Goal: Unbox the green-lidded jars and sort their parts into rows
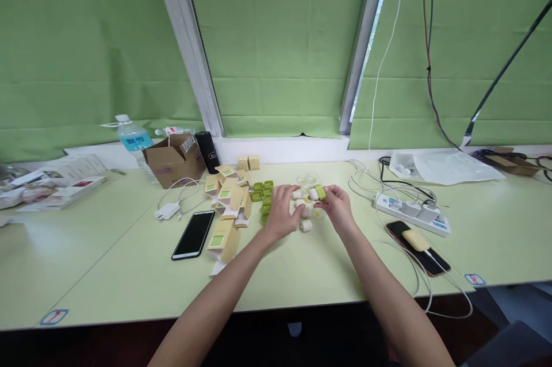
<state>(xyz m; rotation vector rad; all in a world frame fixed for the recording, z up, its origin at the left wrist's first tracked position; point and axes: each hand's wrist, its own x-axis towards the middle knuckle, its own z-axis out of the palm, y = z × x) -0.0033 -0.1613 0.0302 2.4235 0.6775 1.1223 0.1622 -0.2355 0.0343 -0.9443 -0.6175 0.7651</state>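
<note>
Between the fingertips of my right hand (pixel 338 206) is a small green cup (pixel 320 192) with a white piece (pixel 314 194) at its left end. My left hand (pixel 282 210) has thumb and index finger apart beside several small white cylinders; whether it touches one is unclear. One white cylinder (pixel 306 225) lies closer to me on the table. Clear plastic pieces (pixel 318 213) with yellowish centres lie among and behind the cylinders. Left of my left hand stand green square cups (pixel 257 195) in rows, partly hidden by it.
Opened tan cartons (pixel 230 197) are heaped left of the green cups, near a phone (pixel 193 234). Behind stand a cardboard box (pixel 175 160), a black cylinder (pixel 207 151) and a water bottle (pixel 134 140). At right are a power strip (pixel 411 214), loose cables and another phone (pixel 418 247).
</note>
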